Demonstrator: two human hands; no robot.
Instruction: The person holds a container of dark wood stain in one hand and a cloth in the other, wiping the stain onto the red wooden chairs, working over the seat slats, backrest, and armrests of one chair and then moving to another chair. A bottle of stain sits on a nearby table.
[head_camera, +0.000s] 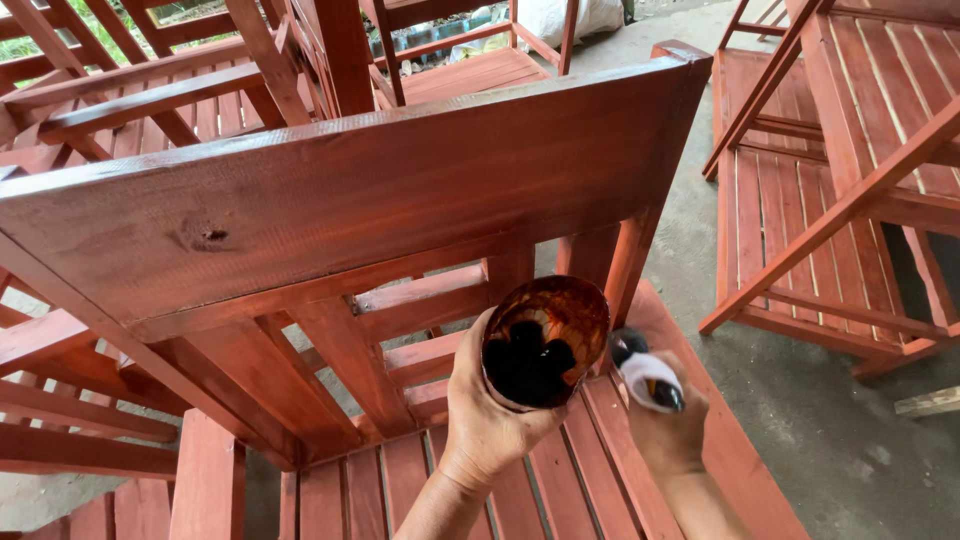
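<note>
Fingers of my left hand (490, 415) wrap the stain-filled cup (545, 342), held over the chair seat slats (520, 480) | right hand (665, 425) fingers pinch a stained rag (648, 378) beside the cup | keep cup level, load rag lightly, wipe along grain under the backrest board (330, 190)

The broad wooden chair plank (330, 200) across the middle is stained a deep red-brown, streaked with darker grain and marked by one dark knot towards its left. The near slatted wooden seat (560, 480) wears the same red-brown — paler lines show in the gaps between slats. The round stain-smeared container (545, 343) in the left hand (490, 420) is glossy brown on its inner wall, nearly black at the bottom. In the right hand (668, 430) sits a white cloth wad (648, 378) blotched black at both ends. The concrete floor (830, 430) on the right is dull grey, speckled with pale spots. Far chairs (850, 150) match — reddish orange-brown.
</note>
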